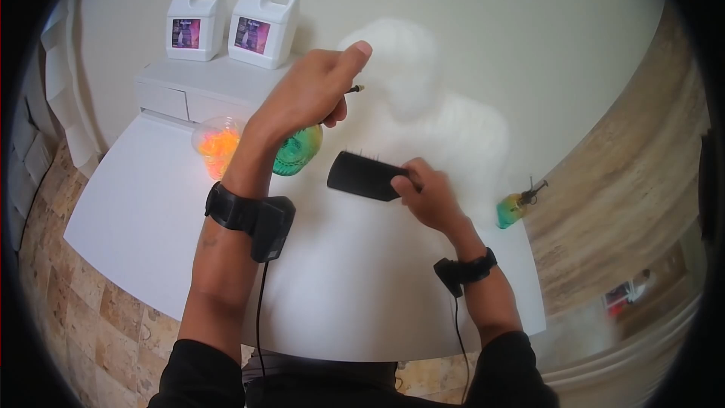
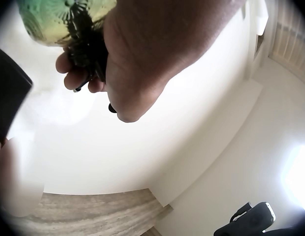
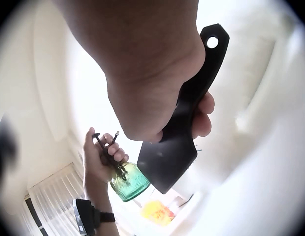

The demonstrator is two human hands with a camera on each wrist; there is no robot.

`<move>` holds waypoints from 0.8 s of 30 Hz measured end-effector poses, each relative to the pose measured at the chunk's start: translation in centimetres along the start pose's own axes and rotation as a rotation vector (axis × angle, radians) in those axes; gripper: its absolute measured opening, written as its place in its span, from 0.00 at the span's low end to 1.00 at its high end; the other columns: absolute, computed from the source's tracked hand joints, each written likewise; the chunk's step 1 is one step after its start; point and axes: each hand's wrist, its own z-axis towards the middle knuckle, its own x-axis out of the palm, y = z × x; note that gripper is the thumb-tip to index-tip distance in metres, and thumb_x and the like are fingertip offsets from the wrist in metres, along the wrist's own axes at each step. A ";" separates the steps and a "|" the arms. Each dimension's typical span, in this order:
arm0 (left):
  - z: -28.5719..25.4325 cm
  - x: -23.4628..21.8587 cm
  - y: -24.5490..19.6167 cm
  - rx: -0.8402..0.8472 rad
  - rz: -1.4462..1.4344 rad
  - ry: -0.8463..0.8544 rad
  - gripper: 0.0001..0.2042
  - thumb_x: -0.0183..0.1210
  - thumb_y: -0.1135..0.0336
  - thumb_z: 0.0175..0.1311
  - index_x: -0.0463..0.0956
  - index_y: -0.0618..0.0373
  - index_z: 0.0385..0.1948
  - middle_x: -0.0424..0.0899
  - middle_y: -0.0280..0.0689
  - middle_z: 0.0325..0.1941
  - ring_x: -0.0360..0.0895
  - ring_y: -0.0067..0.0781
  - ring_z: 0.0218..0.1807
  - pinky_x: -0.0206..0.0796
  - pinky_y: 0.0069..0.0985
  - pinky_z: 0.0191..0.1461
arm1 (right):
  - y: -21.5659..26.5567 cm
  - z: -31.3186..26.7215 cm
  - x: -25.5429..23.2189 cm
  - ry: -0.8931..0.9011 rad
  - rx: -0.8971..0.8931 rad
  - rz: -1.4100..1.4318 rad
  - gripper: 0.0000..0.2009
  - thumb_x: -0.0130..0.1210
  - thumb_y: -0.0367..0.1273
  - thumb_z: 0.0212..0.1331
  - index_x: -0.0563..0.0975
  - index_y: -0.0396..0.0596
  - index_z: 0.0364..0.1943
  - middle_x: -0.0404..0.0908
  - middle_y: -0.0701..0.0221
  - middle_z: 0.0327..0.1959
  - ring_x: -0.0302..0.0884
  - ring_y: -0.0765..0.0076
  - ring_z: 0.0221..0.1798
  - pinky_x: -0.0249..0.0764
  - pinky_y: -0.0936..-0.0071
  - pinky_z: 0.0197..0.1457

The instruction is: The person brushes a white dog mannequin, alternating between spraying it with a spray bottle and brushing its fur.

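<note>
My left hand (image 1: 310, 94), raised over the table, grips a green-and-yellow glass spray bottle (image 1: 298, 153) by its black spray top. In the left wrist view, the fingers curl around that spray top (image 2: 82, 44). My right hand (image 1: 429, 195) holds a black paddle hairbrush (image 1: 364, 175) by its handle, a little to the right of the bottle. The brush's smooth back faces me, and a few bristles show along its far edge. The right wrist view shows the brush handle (image 3: 215, 54) with a hole at its end. Beyond both hands is a blurred white head-and-shoulders shape (image 1: 461, 132).
A clear bowl (image 1: 200, 140) with bright orange and yellow contents stands behind my left forearm. Two white jugs (image 1: 192, 29) sit on a low drawer unit (image 1: 160, 100) at the back left. Another green-and-yellow spray bottle (image 1: 510, 210) stands at the right edge of the white table (image 1: 128, 219).
</note>
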 end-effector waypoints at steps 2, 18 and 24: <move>0.1 0.0 0.2 0.001 0.002 -0.002 0.31 0.48 0.34 0.73 0.68 0.56 0.22 0.71 0.32 0.15 0.71 0.22 0.16 0.64 0.22 0.22 | 0.9 0.5 -1.0 -0.084 0.037 0.141 0.13 0.59 0.37 0.69 0.75 0.38 0.43 0.81 0.66 0.25 0.81 0.66 0.26 0.75 0.70 0.33; -0.2 0.1 -0.3 -0.006 -0.001 -0.006 0.32 0.47 0.32 0.72 0.68 0.56 0.22 0.71 0.33 0.14 0.71 0.22 0.16 0.63 0.22 0.22 | -0.6 0.5 1.1 -0.146 0.275 0.396 0.13 0.58 0.35 0.69 0.75 0.35 0.41 0.77 0.71 0.24 0.76 0.77 0.22 0.72 0.76 0.26; 0.0 -0.1 -0.1 -0.011 0.025 0.019 0.31 0.48 0.33 0.72 0.68 0.55 0.22 0.71 0.33 0.14 0.71 0.22 0.16 0.63 0.22 0.22 | -1.2 -1.3 3.2 0.216 0.287 0.291 0.15 0.58 0.38 0.69 0.75 0.37 0.41 0.80 0.65 0.24 0.78 0.74 0.23 0.74 0.71 0.31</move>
